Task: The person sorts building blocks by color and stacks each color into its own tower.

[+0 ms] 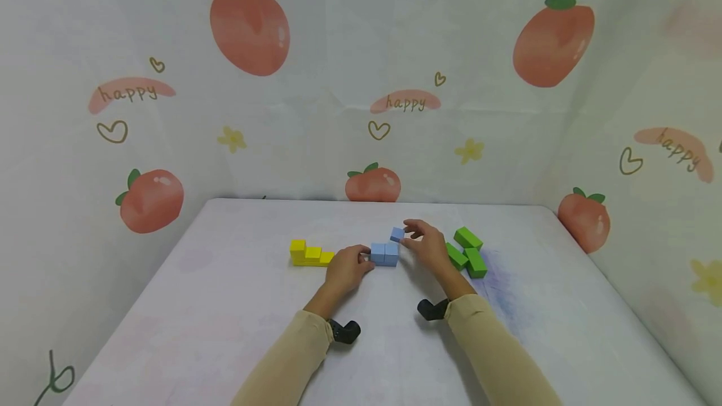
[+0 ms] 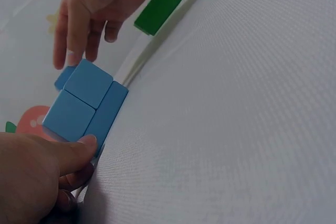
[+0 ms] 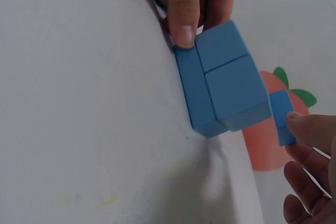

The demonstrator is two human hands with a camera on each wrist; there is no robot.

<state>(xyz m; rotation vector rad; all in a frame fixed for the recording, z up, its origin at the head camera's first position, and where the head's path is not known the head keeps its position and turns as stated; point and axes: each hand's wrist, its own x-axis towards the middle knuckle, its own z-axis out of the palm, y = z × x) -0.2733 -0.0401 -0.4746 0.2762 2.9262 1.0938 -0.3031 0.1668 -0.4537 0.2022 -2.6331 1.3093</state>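
Two blue cubes (image 1: 385,250) sit side by side on a long, flat blue block (image 3: 197,85) on the table. The left hand (image 1: 345,268) grips the left end of this stack, with its thumb (image 2: 88,141) on the near face of the flat block. Just above the right part of the stack, the right hand (image 1: 427,247) pinches a small blue block (image 1: 397,234) between thumb and fingers. In the right wrist view this block (image 3: 282,116) appears beyond the upper cubes. Whether it touches them cannot be told.
Yellow blocks (image 1: 306,254) form a descending stair shape left of the left hand. Several loose green blocks (image 1: 469,239) lie to the right of the right hand. The white-covered table (image 1: 389,356) meets a printed cloth backdrop (image 1: 316,143) at the rear.
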